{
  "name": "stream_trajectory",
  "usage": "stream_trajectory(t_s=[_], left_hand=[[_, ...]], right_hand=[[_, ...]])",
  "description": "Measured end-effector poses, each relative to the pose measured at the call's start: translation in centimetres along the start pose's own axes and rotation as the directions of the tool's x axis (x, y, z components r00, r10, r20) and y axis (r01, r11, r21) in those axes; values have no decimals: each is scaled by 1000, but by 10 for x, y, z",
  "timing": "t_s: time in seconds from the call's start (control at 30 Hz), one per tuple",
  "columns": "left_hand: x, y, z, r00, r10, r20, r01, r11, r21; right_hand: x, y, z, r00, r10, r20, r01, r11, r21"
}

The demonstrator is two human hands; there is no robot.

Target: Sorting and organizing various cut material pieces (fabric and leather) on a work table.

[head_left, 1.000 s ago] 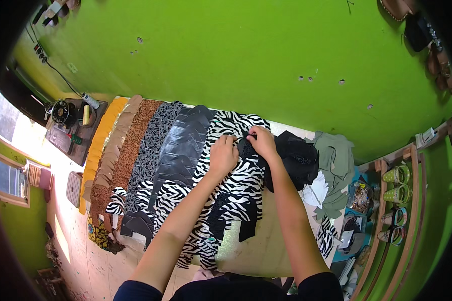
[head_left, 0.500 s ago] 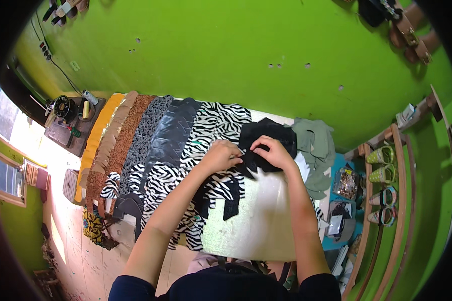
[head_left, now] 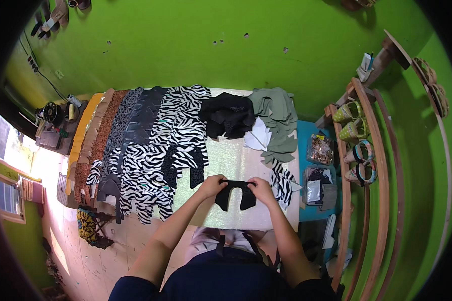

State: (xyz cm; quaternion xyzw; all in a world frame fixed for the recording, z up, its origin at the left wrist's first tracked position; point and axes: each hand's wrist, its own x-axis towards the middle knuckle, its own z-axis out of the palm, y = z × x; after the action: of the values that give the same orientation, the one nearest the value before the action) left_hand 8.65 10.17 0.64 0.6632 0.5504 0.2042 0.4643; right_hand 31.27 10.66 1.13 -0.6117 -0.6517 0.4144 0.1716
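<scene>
A black U-shaped fabric piece is stretched between my two hands over the near part of the white table. Its upper left corner is pinched by my left hand, its upper right corner by my right hand. Both of its arms hang toward me, with a gap between them. Beyond it lies a heap of black fabric pieces. Zebra-print pieces spread over the table to the left, with black cut pieces among them. More zebra-print pieces lie right of my right hand.
Olive-green pieces and white pieces lie at the back right. Rows of yellow, tan, brown and grey pieces cover the left side. Clear bags of parts sit on a blue surface beside a wooden shoe rack.
Both hands have come back from the black heap toward me, and now hold the black U-shaped piece spread between them. The view has shifted to the right.
</scene>
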Motion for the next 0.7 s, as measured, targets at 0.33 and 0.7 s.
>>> stream_trajectory(t_s=[0.33,0.7], left_hand=[[-4,59,59,972,68,-225,40,895,445],[7,100,120,988,90,-129,-60,974,220]], right_hand=[[-55,16,-50,826,-180,-533,-170,824,-541],[-73,48,-64,839,-271,-471,0,867,-499]])
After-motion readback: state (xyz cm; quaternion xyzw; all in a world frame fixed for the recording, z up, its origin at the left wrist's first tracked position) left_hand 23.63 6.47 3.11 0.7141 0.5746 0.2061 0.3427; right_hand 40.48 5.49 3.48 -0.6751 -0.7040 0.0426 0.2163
